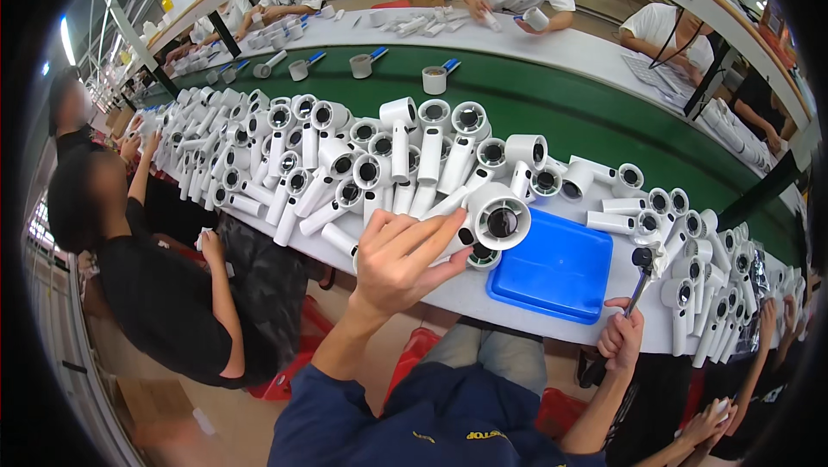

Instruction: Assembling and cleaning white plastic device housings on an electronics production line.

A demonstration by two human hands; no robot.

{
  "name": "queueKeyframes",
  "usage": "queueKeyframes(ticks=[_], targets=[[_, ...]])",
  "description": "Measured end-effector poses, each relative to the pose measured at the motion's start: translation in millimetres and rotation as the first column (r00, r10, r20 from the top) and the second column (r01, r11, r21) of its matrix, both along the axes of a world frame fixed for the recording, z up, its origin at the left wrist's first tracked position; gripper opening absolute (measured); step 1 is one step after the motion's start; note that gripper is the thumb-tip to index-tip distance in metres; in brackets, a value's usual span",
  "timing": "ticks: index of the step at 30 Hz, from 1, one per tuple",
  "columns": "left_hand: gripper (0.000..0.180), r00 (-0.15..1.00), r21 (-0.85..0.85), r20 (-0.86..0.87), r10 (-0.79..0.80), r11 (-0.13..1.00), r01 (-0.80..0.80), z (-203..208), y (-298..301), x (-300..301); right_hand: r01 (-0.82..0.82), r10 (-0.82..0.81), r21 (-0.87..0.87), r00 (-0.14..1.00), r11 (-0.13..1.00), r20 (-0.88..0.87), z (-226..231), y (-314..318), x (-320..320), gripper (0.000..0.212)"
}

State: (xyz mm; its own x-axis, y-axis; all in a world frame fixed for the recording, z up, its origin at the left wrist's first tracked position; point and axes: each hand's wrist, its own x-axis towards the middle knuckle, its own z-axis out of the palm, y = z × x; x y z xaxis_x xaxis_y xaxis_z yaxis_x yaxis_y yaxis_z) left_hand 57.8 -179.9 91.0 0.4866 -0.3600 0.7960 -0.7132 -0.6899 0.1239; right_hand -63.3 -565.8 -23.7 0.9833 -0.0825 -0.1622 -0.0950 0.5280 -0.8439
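The left hand [398, 253] held a white dryer body [492, 219] over the desk's [448, 290] near edge, the right hand [621, 338] gripped a brush-like tool [641, 273], best worked squarely into the round opening.

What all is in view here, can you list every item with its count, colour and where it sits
White hair-dryer-shaped housings: too many to count, white, heaped along the table's near side.
Held housing: one, white, in the left hand.
Tray: one, blue, table's near edge.
Belt: one, green, running down the table's middle.
Cups with blue handles: about four, white, far side.
Co-workers: several, seated around the table.
Left hand: grips the held housing.
Right hand: grips a dark tool.
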Motion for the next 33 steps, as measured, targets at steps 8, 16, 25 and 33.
queueKeyframes(ticks=[8,16,25,33], targets=[[0.044,0.936,-0.276,-0.320,-0.149,0.959,0.058,-23,2,-10,-0.053,0.052,0.013,0.998,0.999,0.032,-14,-7,-1,0.024],[0.039,0.812,-0.765,-0.540,-0.223,0.533,-0.363,-79,62,-54,-0.069,0.063,0.075,0.995,0.995,0.078,-26,-17,-5,0.025],[0.035,0.864,-0.783,-0.503,0.023,0.410,-0.467,-79,176,-75,-0.042,0.041,0.005,0.997,0.999,0.058,-19,-15,-3,0.024],[0.038,0.852,-0.551,-0.503,0.149,0.704,-0.448,-88,157,-51,-0.050,0.050,0.013,0.997,0.999,0.053,-24,-13,0,0.025]])
